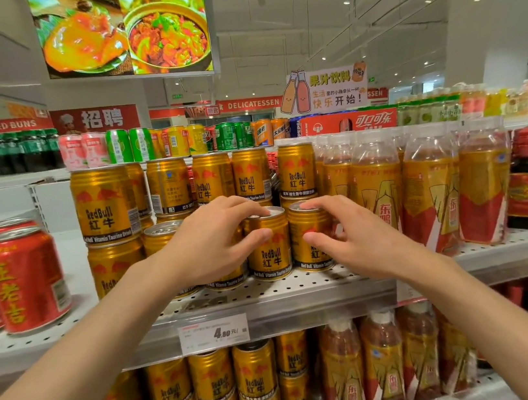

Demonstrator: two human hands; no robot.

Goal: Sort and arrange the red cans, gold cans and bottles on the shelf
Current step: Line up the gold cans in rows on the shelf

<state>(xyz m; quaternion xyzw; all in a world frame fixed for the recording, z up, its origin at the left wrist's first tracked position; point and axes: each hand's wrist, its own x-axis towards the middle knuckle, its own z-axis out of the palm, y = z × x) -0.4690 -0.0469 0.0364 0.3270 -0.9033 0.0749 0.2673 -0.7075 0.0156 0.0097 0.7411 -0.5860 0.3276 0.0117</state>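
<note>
Left hand: you're gripping a gold can, label "RedBull".
Right hand: curled round the neighbouring gold can.
Price tag: "4.80".

Scene brightly and evenly lit by ceiling lights at upper right. Glare seen on gold cans and bottles. Edges bent by wide-angle distortion; right edge and lower corners blurred. Shadows soft.
</note>
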